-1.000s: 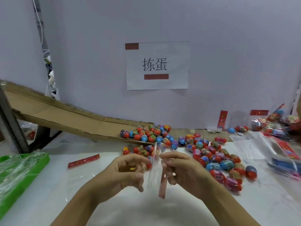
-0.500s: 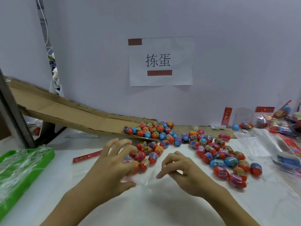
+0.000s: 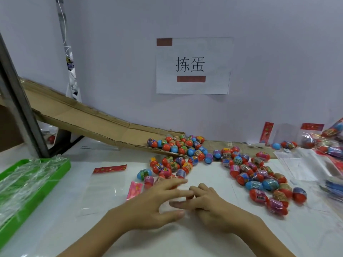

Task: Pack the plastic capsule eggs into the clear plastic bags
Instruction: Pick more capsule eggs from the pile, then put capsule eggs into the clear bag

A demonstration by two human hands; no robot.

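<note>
**2 hands meet low in the frame, eggs scattered above**

Both hands sit together at lower centre on the white table [image 3: 213, 243]. The left hand [image 3: 157, 206] has its fingers stretched out and loose, gripping nothing. The right hand [image 3: 209, 203] has its fingers curled, tips touching the left fingers — whether it pinches anything, I cannot tell; motion blur hides it.

A clear plastic bag [image 3: 109, 190] with a red header lies flat left of centre. Capsule eggs [image 3: 259, 180] spread across the right middle, more [image 3: 178, 143] heaped at the foot of the cardboard ramp [image 3: 74, 117]. A green tray [image 3: 33, 184] sits at the left edge.
</note>
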